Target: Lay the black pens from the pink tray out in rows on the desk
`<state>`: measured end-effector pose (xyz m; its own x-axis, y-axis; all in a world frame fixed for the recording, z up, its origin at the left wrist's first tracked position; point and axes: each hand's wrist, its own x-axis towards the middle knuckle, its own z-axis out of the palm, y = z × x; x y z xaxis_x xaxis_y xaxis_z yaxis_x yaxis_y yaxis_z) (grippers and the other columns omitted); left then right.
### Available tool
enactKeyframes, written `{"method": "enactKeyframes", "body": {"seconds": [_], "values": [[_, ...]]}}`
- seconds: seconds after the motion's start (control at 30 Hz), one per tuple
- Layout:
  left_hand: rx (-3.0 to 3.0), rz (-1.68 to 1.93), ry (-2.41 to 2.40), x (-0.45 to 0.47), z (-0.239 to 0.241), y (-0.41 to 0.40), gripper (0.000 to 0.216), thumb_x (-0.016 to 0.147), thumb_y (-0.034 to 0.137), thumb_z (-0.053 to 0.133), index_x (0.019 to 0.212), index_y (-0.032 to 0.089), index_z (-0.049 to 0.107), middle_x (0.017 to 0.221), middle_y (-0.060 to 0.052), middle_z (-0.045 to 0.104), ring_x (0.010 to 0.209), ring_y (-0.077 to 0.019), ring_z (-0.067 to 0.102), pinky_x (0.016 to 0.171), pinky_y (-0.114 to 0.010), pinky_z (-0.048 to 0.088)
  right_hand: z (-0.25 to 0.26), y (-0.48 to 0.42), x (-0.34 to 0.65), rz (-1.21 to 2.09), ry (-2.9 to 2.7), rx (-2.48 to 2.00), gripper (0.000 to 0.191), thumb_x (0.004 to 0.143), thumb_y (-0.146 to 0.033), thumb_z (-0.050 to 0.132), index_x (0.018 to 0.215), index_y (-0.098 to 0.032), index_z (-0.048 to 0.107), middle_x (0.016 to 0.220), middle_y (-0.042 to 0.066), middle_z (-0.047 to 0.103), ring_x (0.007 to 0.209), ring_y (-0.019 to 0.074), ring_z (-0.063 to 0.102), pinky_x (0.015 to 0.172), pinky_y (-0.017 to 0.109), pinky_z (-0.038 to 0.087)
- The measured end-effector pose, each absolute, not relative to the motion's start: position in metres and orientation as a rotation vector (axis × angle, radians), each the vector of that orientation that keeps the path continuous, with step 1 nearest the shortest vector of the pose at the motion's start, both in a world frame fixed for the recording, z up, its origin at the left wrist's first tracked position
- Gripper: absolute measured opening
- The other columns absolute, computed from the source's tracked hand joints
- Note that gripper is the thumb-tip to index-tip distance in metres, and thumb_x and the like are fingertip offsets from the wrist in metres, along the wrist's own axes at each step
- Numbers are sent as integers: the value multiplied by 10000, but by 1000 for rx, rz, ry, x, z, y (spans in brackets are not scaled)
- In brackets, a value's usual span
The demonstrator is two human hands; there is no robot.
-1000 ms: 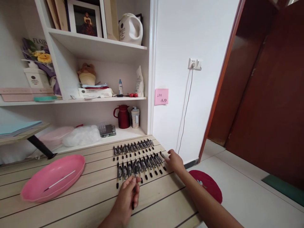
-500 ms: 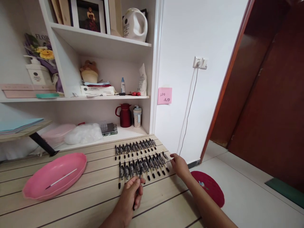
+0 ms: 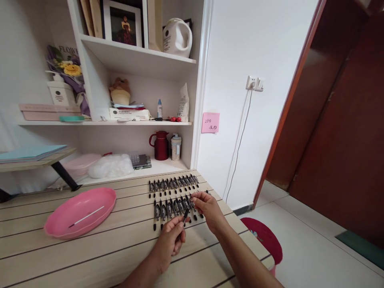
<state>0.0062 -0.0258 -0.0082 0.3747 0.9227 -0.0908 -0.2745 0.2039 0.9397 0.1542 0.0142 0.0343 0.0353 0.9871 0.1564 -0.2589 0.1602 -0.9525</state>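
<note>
Two rows of black pens (image 3: pixel 172 185) lie side by side on the pale wooden table (image 3: pixel 90 252). My left hand (image 3: pixel 171 240) is closed around one black pen (image 3: pixel 185 216), its tip pointing up and to the right. My right hand (image 3: pixel 207 207) hovers over the right end of the near row, fingers pinched on a small pen part that I cannot name. The two hands are close together, just in front of the near row.
A pink oval tray (image 3: pixel 81 214) with a thin white refill in it lies at the left. Behind the table stand white shelves (image 3: pixel 135 60) with a dark red jug (image 3: pixel 160 146), bottles and a plastic bag. A red stool (image 3: pixel 264 240) stands by the table's right edge.
My right hand has come in from the table's right edge to the near row, close to my left hand. My left hand has lifted its pen slightly. The view has shifted.
</note>
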Motion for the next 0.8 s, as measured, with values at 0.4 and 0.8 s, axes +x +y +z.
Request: {"method": "enactKeyframes", "body": {"seconds": [0.4, 0.8], "values": [[1029, 980, 772, 5, -7, -25, 332, 731, 379, 517, 977, 156, 489, 500, 78, 454, 284, -6, 215, 320, -166, 65, 44, 5, 149, 1125, -1068, -915, 277, 560, -295, 681, 781, -158, 585, 607, -34, 526, 470, 51, 394, 440, 198, 277], [1012, 993, 767, 5, -9, -22, 334, 719, 385, 531, 954, 151, 491, 498, 74, 466, 272, 0, 196, 309, -163, 65, 35, 9, 144, 1264, -1134, -946, 347, 553, -296, 696, 855, -160, 594, 542, -56, 495, 423, 41, 358, 407, 189, 220]]}}
